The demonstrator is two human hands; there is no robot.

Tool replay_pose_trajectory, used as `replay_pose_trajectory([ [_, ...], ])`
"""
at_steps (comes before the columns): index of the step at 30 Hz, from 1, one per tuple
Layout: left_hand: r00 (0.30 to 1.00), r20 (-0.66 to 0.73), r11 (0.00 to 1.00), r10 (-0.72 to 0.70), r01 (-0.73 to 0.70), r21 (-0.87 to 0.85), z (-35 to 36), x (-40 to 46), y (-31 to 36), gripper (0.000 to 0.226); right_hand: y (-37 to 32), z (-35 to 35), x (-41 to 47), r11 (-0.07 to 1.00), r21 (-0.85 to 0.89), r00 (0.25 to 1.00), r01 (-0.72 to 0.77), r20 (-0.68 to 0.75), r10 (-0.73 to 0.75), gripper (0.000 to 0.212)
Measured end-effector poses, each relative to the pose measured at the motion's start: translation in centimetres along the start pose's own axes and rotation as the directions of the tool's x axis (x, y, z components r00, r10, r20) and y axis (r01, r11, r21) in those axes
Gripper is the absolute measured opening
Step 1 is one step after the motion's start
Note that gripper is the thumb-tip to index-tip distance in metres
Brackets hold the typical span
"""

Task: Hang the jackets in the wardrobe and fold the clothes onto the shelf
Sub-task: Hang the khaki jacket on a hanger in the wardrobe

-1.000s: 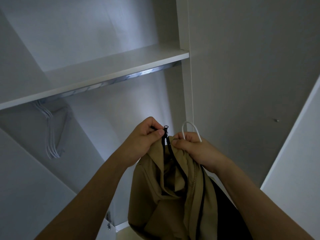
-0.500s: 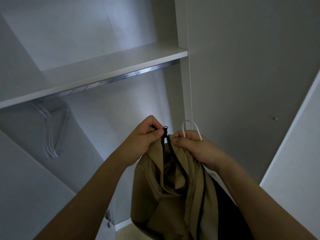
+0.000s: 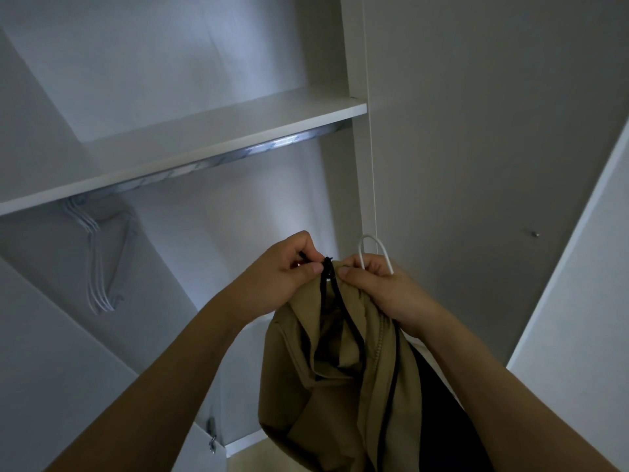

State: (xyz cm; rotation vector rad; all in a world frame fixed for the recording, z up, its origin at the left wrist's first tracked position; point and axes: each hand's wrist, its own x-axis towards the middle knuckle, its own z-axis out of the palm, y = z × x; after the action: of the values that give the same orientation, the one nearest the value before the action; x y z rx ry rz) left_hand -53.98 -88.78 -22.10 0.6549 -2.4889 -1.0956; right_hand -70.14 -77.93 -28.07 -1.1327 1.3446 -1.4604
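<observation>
A tan jacket with a black zipper hangs in front of me, below both hands. My left hand pinches the black zipper pull at the jacket's top. My right hand grips the jacket's collar together with a white hanger, whose hook sticks up above the fingers. The rest of the hanger is hidden inside the jacket. The wardrobe's metal rail runs under the white shelf, above and left of my hands.
Several empty white hangers hang at the rail's left end. A white wardrobe panel stands right of the shelf. An open door slants at the far right. A hinge shows low on the left door.
The view has shifted slightly; both hands and the jacket stay in nearly the same place, still at the zipper top and the hanger.
</observation>
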Motion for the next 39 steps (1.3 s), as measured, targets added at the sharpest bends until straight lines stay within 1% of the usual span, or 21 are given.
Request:
replay_pose_trajectory([
  [2,0.989,-0.119,0.982,0.087,-0.065,0.178,0.5,-0.3,0.0,0.018,-0.1,-0.1,0.1,1.000,-0.012,1.000,-0.002,0.020,0.002,0.030],
  [3,0.971,-0.188,0.957,0.149,-0.094,0.275,0.7,-0.4,0.0,0.018,-0.1,-0.1,0.3,1.000,-0.014,1.000,0.004,-0.002,-0.004,0.031],
  [5,0.925,-0.294,0.897,0.240,-0.095,0.431,1.1,-0.6,0.1,0.024,0.1,0.0,0.9,1.000,-0.020,0.995,0.024,-0.101,-0.026,0.030],
  [6,0.918,-0.302,0.877,0.256,-0.088,0.473,1.3,-0.7,0.2,0.029,0.1,0.2,1.2,0.999,-0.020,0.988,0.037,-0.151,-0.040,0.028],
  [8,0.932,-0.236,0.859,0.276,-0.129,0.496,2.0,-0.9,0.3,0.034,0.1,0.7,1.6,0.997,-0.019,0.973,0.074,-0.217,-0.076,0.024],
  [11,0.933,-0.165,0.830,0.319,-0.191,0.523,2.5,-1.0,0.1,0.027,0.0,1.7,2.0,0.992,-0.035,0.951,0.122,-0.281,-0.127,0.020],
  [14,0.931,-0.085,0.771,0.356,-0.241,0.589,1.3,-0.7,0.0,0.026,-0.1,2.1,2.1,0.989,-0.031,0.944,0.148,-0.295,-0.150,0.018],
  [18,0.919,-0.084,0.718,0.386,-0.242,0.653,0.3,-0.6,-0.2,0.017,-0.7,2.1,2.3,0.984,-0.045,0.942,0.170,-0.285,-0.176,0.024],
  [20,0.902,-0.096,0.682,0.420,-0.244,0.690,0.8,-0.6,-0.4,0.011,-1.2,1.8,2.4,0.988,-0.055,0.955,0.144,-0.253,-0.153,0.022],
  [21,0.897,-0.127,0.691,0.423,-0.229,0.685,1.0,-0.6,-0.5,0.008,-1.4,1.5,2.4,0.990,-0.081,0.963,0.119,-0.233,-0.135,0.021],
  [22,0.895,-0.180,0.735,0.408,-0.205,0.646,1.1,-0.5,-0.8,0.006,-1.6,1.2,2.4,0.989,-0.111,0.968,0.095,-0.223,-0.118,0.021],
  [23,0.896,-0.242,0.806,0.373,-0.183,0.563,1.0,-0.5,-1.2,0.003,-1.7,0.9,2.3,0.988,-0.137,0.970,0.073,-0.223,-0.102,0.021],
  [24,0.903,-0.291,0.881,0.317,-0.166,0.444,0.9,-0.5,-1.4,0.005,-1.9,0.6,2.2,0.986,-0.156,0.971,0.054,-0.224,-0.089,0.021],
  [25,0.919,-0.312,0.939,0.241,-0.140,0.313,0.9,-0.5,-1.6,0.014,-2.0,0.4,2.1,0.983,-0.177,0.972,0.042,-0.219,-0.081,0.023],
  [27,0.962,-0.255,0.992,0.095,-0.072,0.101,1.0,-0.5,-1.8,0.026,-2.2,0.4,1.9,0.972,-0.231,0.979,0.035,-0.188,-0.080,0.024],
  [29,0.975,-0.216,0.998,0.049,-0.055,-0.023,1.4,-0.3,-1.9,0.029,-2.4,0.6,1.7,0.955,-0.296,0.986,0.033,-0.147,-0.080,0.022],
  [30,0.974,-0.223,0.997,0.046,-0.058,-0.047,1.6,-0.2,-1.9,0.031,-2.5,0.6,1.6,0.942,-0.334,0.987,0.039,-0.133,-0.088,0.020],
  [33,0.969,-0.239,0.997,0.064,-0.073,-0.032,2.0,0.1,-2.0,0.039,-2.7,0.7,1.1,0.911,-0.406,0.986,0.065,-0.113,-0.121,0.018],
  [36,0.961,-0.241,0.991,0.135,-0.131,0.030,2.4,0.0,-1.9,0.035,-2.6,0.6,0.8,0.935,-0.349,0.980,0.064,-0.157,-0.126,0.020],
  [39,0.954,-0.202,0.966,0.220,-0.184,0.183,2.4,0.3,-1.7,0.026,-2.3,0.6,0.5,0.957,-0.279,0.965,0.074,-0.223,-0.139,0.020],
])
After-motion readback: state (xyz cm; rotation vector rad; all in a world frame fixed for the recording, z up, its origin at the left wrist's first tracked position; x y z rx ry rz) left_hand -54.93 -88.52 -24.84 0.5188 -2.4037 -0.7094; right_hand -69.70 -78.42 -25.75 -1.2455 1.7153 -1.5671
